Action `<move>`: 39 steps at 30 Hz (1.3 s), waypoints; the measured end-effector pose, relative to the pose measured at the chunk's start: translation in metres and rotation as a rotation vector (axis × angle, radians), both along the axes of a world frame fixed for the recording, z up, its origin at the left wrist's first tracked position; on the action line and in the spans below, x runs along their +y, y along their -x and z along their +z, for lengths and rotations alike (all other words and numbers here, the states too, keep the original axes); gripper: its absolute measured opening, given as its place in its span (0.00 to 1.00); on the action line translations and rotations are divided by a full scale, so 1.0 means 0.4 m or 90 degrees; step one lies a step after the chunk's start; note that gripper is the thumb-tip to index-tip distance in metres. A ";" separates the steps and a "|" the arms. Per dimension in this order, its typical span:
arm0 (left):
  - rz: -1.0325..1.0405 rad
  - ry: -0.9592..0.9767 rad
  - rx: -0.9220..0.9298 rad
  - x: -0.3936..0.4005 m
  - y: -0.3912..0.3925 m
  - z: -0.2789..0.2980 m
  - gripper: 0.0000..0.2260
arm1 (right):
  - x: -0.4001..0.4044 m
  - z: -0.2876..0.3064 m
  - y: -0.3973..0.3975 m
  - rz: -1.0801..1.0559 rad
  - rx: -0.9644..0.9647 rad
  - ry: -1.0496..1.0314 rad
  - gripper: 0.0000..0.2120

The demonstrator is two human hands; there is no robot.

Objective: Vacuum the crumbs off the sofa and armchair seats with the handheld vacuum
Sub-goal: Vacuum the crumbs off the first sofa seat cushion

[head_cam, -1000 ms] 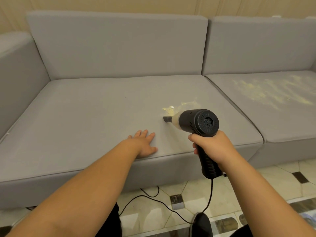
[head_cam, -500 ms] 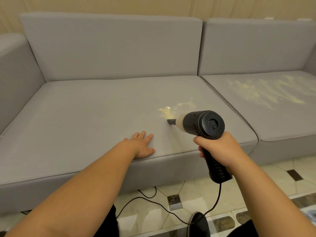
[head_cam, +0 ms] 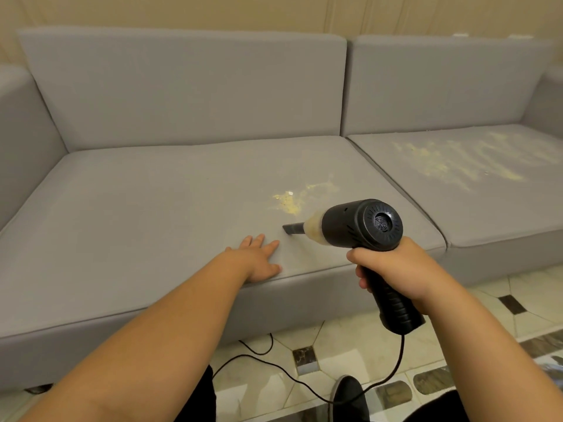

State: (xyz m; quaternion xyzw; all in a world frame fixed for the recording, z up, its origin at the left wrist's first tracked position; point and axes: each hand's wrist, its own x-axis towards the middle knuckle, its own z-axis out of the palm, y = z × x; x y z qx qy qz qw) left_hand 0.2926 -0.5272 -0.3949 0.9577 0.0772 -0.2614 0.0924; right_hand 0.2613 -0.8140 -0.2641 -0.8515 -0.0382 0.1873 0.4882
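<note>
Two hands in view. My right hand grips the handheld vacuum by its handle; nozzle points left, long axis roughly along the seat cushion's front edge. Nearest crumbs lie just beyond the nozzle, toward the backrest. Left hand rests flat, fingers straight, at the front edge. More crumbs on the right cushion.
</note>
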 end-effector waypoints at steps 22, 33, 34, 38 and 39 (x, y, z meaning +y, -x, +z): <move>-0.024 -0.035 -0.031 0.037 -0.105 -0.039 0.31 | 0.142 -0.022 -0.214 -0.152 -0.022 -0.182 0.06; -0.013 -0.017 -0.027 0.045 -0.127 -0.038 0.31 | 0.191 -0.057 -0.239 -0.123 -0.016 -0.158 0.07; -0.012 -0.018 -0.026 0.045 -0.126 -0.038 0.31 | 0.192 -0.057 -0.237 -0.127 -0.023 -0.157 0.07; -0.013 -0.012 -0.026 0.047 -0.126 -0.037 0.31 | 0.194 -0.062 -0.239 -0.132 -0.027 -0.153 0.07; -0.015 -0.012 -0.028 0.048 -0.126 -0.037 0.31 | 0.193 -0.064 -0.239 -0.127 -0.024 -0.149 0.07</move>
